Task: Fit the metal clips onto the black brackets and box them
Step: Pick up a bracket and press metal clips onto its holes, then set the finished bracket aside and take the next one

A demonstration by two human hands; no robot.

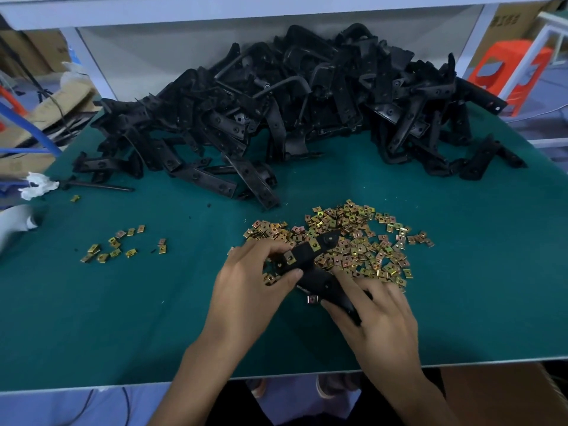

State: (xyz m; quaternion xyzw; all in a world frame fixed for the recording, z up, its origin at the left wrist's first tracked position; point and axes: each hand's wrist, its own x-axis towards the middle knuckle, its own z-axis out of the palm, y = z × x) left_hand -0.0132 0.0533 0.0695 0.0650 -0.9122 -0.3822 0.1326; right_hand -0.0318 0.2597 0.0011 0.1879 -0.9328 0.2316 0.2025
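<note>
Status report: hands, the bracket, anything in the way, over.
Left hand and right hand both grip one black bracket over the clip pile. Two fitted clips show on it. Nothing blocking; bracket heap sits behind.

Nothing legible: only dark printed marks, too blurred to read, on the cardboard box [514, 26] at upper right.

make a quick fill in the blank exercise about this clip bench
The left hand and right hand hold one black ___ between them.
The smaller scatter of metal clips lies to the ___ of the big heap.
The far pile of brackets is coloured ___.
Missing: bracket, left, black.
</note>
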